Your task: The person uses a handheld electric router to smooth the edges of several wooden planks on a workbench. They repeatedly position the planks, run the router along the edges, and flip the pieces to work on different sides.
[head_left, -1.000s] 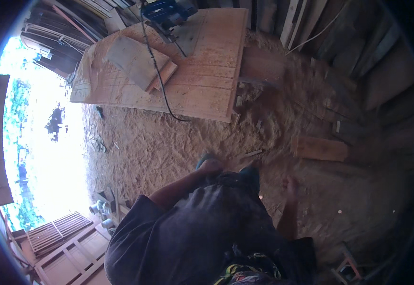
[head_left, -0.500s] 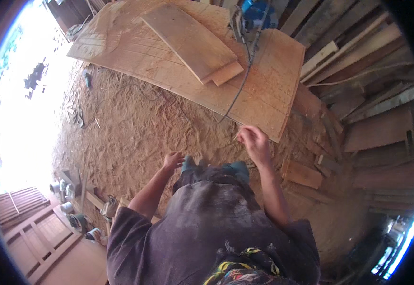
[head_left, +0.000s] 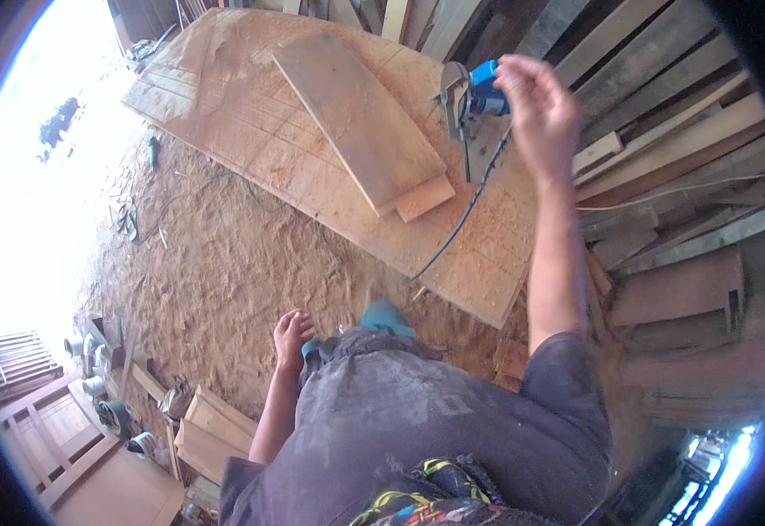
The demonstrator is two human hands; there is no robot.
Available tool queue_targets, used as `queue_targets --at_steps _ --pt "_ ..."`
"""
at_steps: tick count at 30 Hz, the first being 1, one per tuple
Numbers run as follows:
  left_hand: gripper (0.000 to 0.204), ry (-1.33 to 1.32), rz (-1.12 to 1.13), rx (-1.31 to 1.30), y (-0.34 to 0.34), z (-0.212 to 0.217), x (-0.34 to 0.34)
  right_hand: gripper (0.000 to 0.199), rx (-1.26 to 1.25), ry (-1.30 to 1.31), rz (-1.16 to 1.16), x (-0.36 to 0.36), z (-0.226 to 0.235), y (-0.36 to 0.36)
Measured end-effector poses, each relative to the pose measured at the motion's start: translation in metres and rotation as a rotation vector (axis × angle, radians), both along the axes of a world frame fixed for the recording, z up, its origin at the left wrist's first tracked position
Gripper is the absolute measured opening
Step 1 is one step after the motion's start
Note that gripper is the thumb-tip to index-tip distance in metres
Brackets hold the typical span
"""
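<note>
My right hand (head_left: pixel 540 114) is raised at the far right end of the large board, beside a blue power saw (head_left: pixel 487 92). Its fingers are loosely bent and apart over the saw's blue body; whether they touch it I cannot tell. The saw stands on the sawdust-covered board (head_left: pixel 251 158), with a dark cord (head_left: pixel 461 226) running from it over the near edge. My left hand (head_left: pixel 293 335) hangs low by my left leg, fingers loosely curled and partly apart, with nothing in it. Left of the saw lies a wide plank (head_left: pixel 356 123), and a shorter wood piece (head_left: pixel 426 198) shows from under its near end.
Stacked timber (head_left: pixel 654 149) fills the right and far sides. Sawdust (head_left: pixel 216 254) covers the ground before me. At lower left are wood offcuts (head_left: pixel 211 430), a panelled door (head_left: pixel 58 438) and rolls of tape (head_left: pixel 115 416). A small yellowish stick (head_left: pixel 420 293) is at the board's near edge.
My right hand has gone from the board's near edge forward and right to the saw. My left hand has shifted slightly left and down. The view has turned a little.
</note>
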State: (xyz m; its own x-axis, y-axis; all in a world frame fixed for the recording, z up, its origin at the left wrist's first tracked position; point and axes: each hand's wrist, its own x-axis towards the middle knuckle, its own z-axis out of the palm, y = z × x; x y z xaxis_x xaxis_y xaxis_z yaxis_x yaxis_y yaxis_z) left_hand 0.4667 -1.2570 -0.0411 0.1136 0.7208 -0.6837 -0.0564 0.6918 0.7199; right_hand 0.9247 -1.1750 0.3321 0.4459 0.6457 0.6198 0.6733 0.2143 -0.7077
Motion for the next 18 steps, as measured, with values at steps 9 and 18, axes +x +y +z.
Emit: queue_targets --at_steps 9,18 --pt "0.025 -0.077 -0.116 0.412 0.092 0.082 0.162 0.071 -0.919 -0.234 0.285 0.190 -0.014 0.100" --pt "0.025 0.020 -0.500 0.713 0.115 0.139 0.273 0.072 -1.242 -0.779 0.501 0.168 -0.022 0.153"
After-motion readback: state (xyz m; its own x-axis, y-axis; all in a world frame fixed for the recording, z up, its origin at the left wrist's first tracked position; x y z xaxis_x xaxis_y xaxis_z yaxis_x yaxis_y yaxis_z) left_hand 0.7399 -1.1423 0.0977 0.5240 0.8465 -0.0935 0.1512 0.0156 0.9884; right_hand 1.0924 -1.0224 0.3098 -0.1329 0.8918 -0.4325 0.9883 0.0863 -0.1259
